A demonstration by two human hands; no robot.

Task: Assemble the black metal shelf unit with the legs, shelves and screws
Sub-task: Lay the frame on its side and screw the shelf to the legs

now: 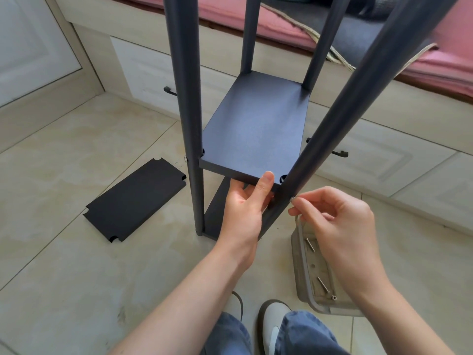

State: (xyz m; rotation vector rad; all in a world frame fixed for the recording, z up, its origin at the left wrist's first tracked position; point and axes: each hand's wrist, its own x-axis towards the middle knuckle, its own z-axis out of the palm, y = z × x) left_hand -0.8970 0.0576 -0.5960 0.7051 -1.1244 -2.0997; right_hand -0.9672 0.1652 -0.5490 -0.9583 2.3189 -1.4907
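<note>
- On a tiled floor stands a partly built black shelf unit with four upright legs, seen from above by the person assembling it.
- Left hand grips the near edge of the middle shelf: thumb on top, fingers curled underneath.
- Right hand pinches a small silver screw between thumb and fingertips, other fingers loosely curled; the screw touches the near right leg just below shelf level.
- Lower shelf sits beneath the left hand, at the foot of the near left leg.
- Loose shelf panel lies flat on the floor, left of the unit.
- Clear plastic tray beside the right wrist holds spare screws.
- Beige drawers and a pink cushion lie behind.
</note>
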